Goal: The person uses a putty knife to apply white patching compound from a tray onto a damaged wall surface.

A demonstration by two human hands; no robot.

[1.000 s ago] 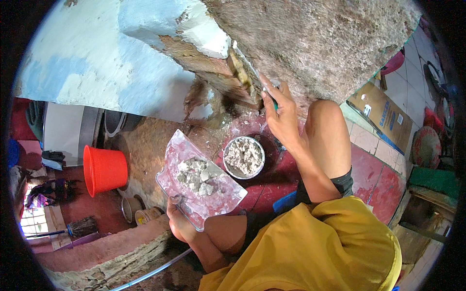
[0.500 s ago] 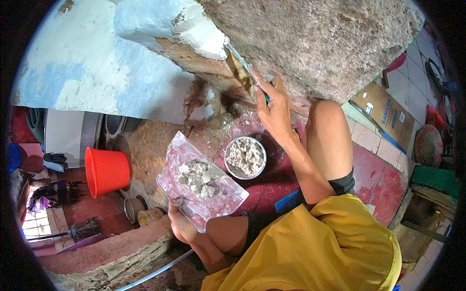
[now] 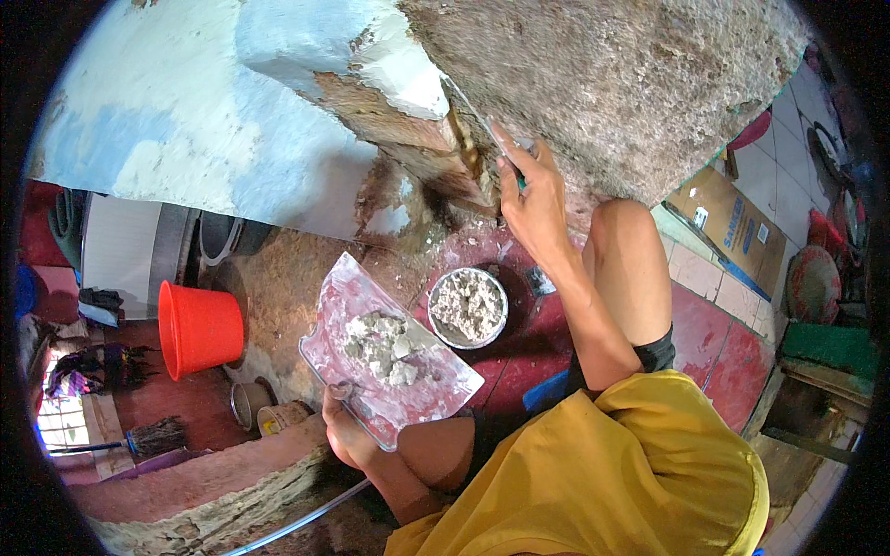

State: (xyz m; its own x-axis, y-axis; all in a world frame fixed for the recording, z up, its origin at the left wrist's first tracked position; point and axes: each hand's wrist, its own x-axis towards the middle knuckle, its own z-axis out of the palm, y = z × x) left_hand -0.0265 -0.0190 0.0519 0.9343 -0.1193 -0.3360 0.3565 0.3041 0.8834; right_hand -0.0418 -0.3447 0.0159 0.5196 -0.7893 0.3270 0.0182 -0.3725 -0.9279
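Putty knife blade (image 3: 470,105), turned more edge-on

Matt lumpy plaster (image 3: 375,337), rough wall (image 3: 612,83)

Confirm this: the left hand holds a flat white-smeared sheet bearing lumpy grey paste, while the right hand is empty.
Not empty: in the head view the right hand holds a slim, pale-bladed tool. The left hand does hold the sheet bearing paste.

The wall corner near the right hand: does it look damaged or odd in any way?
Yes, damaged. The wall corner is bare, rough and brown with ragged edges, which looks odd against the white patch above and the blue-and-white paint beside it.
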